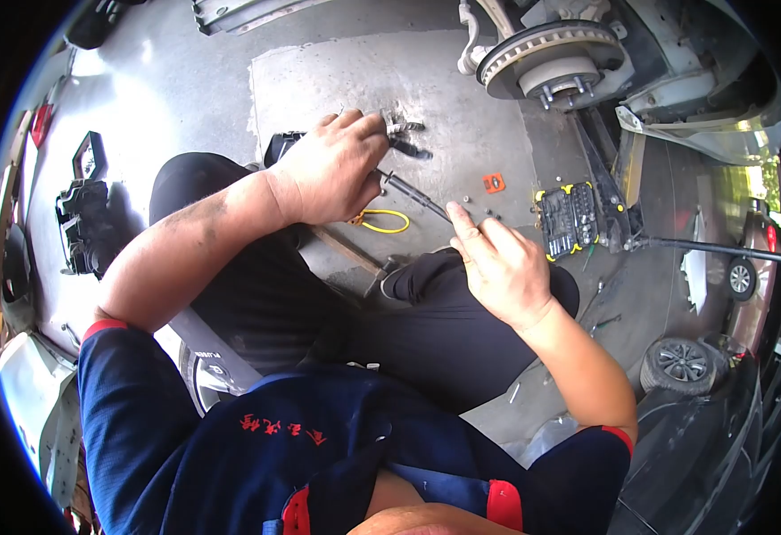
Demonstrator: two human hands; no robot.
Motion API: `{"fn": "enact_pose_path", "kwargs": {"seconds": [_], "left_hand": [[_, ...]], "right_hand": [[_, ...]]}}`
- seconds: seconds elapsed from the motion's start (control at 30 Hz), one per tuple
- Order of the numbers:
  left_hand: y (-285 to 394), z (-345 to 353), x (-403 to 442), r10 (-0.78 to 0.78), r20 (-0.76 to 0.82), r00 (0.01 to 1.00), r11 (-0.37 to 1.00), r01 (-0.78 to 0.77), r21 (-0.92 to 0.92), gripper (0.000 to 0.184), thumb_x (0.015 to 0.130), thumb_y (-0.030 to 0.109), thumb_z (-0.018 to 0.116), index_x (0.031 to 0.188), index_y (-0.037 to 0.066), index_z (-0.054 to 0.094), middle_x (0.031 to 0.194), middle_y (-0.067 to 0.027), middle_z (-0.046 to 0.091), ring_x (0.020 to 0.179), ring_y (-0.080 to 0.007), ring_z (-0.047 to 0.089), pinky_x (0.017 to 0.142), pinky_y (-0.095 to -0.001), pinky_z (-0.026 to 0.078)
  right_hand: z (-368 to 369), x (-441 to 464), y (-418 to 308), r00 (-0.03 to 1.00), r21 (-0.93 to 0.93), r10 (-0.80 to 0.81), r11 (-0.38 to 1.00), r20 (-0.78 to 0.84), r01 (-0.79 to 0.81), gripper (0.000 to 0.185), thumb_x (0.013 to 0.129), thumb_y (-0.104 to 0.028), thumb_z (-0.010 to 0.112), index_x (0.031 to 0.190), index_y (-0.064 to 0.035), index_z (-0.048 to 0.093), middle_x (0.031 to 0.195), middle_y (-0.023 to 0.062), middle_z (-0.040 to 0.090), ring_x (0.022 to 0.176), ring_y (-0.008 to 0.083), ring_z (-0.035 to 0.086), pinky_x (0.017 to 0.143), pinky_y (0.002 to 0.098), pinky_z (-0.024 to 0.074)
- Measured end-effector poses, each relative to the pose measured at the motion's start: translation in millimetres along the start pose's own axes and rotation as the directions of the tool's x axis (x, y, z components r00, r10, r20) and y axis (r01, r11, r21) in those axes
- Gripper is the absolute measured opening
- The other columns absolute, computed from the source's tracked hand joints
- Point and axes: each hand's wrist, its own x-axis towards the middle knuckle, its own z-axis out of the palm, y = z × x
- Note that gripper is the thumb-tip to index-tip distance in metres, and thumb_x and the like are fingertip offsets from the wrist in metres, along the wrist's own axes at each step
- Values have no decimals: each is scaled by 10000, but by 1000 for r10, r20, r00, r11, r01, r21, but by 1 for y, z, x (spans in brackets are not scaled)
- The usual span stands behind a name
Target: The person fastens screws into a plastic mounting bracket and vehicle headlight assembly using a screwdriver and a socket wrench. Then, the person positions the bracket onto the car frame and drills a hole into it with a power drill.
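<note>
My left hand (332,169) is closed, its fingers curled round the upper end of a thin dark rod (413,193). The rod slants down to my right hand (504,267), which grips its lower end with the index finger stretched along it. A black part (280,146) shows behind my left wrist. Past my left knuckles a ridged metal piece (404,127) sticks out; whether it joins the black part is hidden. A yellow loop (390,228) lies below the rod, near a hammer with a wooden handle (350,251).
An open socket set (567,220) and an orange piece (494,183) lie right of the hands, with small bits nearby. A brake disc (546,55) on a raised car is above, a jack handle (716,249) at the right. Black parts (87,227) lie at the left.
</note>
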Motion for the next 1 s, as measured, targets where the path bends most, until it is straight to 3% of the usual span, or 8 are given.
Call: {"fn": "enact_pose_path", "kwargs": {"seconds": [0.07,0.13,0.2,0.3,0.43,0.57,0.77,1.0], "left_hand": [[-2,-6,2,5,-52,999,999,-4,33,356,738,132,720,1047,-30,646,1236,-171,585,1176,-356,557,1037,-453,465],[-4,-15,7,-16,-87,996,999,19,29,369,735,132,718,1060,-23,636,1224,-167,593,1176,-362,554,1039,-458,463],[-1,-25,9,7,-113,994,999,-3,37,379,729,132,713,1065,-22,630,1225,-168,595,1173,-365,553,1041,-460,460],[-1,-28,9,42,-129,991,999,-42,8,408,692,141,707,1056,-22,619,1240,-179,592,1162,-375,550,1042,-464,452],[0,-31,10,119,-135,984,993,-121,-10,432,661,143,713,1049,-21,614,1241,-185,586,1148,-375,550,1027,-462,450],[1,-35,8,141,-123,982,990,-139,26,446,656,159,711,1048,-23,603,1241,-186,581,1134,-370,551,1011,-457,449],[2,-43,6,148,-137,979,989,-150,-3,458,665,217,703,1035,-28,587,1269,-208,572,1129,-384,544,1010,-467,445],[-9,-44,4,224,-136,965,962,-242,-127,461,715,287,712,1037,-28,612,1231,-210,575,1074,-385,569,940,-477,506]], "right_hand": [[0,6,1,999,23,-14,1000,-45,15,522,926,-156,763,1433,-124,649,759,89,591,643,214,631,612,349,555],[-1,12,9,988,415,155,897,20,-149,534,926,-116,769,1443,-90,634,808,70,641,660,153,609,634,308,540],[-9,13,11,880,793,370,416,299,-445,498,946,-64,767,1415,15,621,896,38,697,708,75,570,669,245,498],[-34,23,26,762,766,153,38,630,-641,388,1046,-141,665,1358,85,624,928,24,673,754,61,586,679,209,479],[-24,21,28,908,688,182,601,378,-407,301,1039,-132,659,1279,45,701,975,63,710,839,124,640,760,299,545],[-32,25,27,964,490,163,836,209,-248,305,946,-109,747,1223,17,745,1002,133,733,857,225,692,805,335,553],[-24,26,28,977,554,164,805,138,-213,301,911,-110,777,1188,5,764,930,136,702,789,251,679,755,344,546],[-37,30,25,993,251,94,965,-70,-73,298,829,-52,818,1125,-56,785,958,100,642,757,270,650,708,371,551]]}}
